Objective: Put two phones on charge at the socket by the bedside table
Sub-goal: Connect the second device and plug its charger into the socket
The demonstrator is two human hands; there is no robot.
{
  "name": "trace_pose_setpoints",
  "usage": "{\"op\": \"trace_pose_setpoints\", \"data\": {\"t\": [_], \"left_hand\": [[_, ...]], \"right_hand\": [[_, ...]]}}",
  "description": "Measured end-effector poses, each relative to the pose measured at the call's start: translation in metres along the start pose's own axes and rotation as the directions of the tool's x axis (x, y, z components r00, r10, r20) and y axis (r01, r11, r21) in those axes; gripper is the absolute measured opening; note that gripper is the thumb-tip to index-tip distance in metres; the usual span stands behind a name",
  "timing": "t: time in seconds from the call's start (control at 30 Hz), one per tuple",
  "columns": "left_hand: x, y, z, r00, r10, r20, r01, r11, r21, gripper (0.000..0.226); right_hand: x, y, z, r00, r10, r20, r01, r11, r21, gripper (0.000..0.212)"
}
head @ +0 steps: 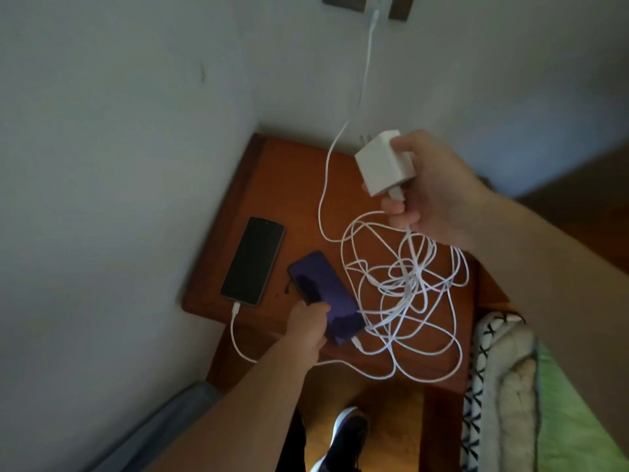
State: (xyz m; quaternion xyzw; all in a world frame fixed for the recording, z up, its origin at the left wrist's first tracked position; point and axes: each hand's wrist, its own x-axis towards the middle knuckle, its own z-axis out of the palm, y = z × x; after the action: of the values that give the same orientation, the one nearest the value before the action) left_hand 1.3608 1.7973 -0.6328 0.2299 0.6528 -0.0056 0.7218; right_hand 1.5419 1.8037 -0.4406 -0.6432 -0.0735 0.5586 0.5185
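One black phone [252,261] lies cabled on the bedside table [289,172]; left hand [306,327] grips the purple phone [326,287] at its front edge, right hand [432,189] fingers clamp the charger plug [381,161], so next: lift it, prongs first, to the wall socket [403,6].

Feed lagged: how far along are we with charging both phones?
Done: the black phone lies on the bedside table with a white cable in it; one runs up the wall. In hand: the left hand grips the purple phone, the right hand holds the white charger, prongs bare. Left: plug it in.
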Motion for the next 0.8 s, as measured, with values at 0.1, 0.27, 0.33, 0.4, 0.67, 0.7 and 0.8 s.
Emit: {"op": "trace_pose_setpoints", "data": {"t": [0.1,0.27,0.33,0.4,0.67,0.7,0.8], "left_hand": [[-0.004,0.001,0.004,0.997,0.004,-0.079,-0.006,1.000,-0.016,0.044],[-0.008,0.012,0.012,0.992,0.027,-0.124,-0.030,0.999,-0.026,0.042],[-0.013,0.020,0.013,0.990,-0.033,-0.135,0.027,0.998,-0.051,0.041],[-0.023,0.031,0.015,0.983,0.032,-0.183,-0.030,0.999,0.011,0.052],[-0.133,0.168,0.031,0.730,0.673,0.122,-0.671,0.739,-0.061,0.027],[-0.141,0.181,0.034,0.699,0.695,0.167,-0.693,0.716,-0.078,0.025],[-0.142,0.202,0.038,0.641,0.737,0.213,-0.753,0.658,-0.011,0.026]], "right_hand": [[0.007,0.001,0.013,0.999,-0.009,0.039,0.002,0.986,0.167,0.037],[0.018,-0.002,0.029,0.998,-0.049,0.040,0.036,0.960,0.278,0.052],[0.020,-0.004,0.034,0.998,-0.058,0.029,0.047,0.955,0.292,0.050],[0.021,-0.007,0.038,0.997,-0.070,0.031,0.058,0.955,0.290,0.047],[0.017,-0.036,0.054,0.987,-0.157,0.027,0.150,0.975,0.162,0.019],[0.016,-0.039,0.054,0.982,-0.186,0.028,0.181,0.977,0.112,0.024],[0.014,-0.046,0.049,0.976,-0.218,0.014,0.218,0.975,0.050,0.035]]}}
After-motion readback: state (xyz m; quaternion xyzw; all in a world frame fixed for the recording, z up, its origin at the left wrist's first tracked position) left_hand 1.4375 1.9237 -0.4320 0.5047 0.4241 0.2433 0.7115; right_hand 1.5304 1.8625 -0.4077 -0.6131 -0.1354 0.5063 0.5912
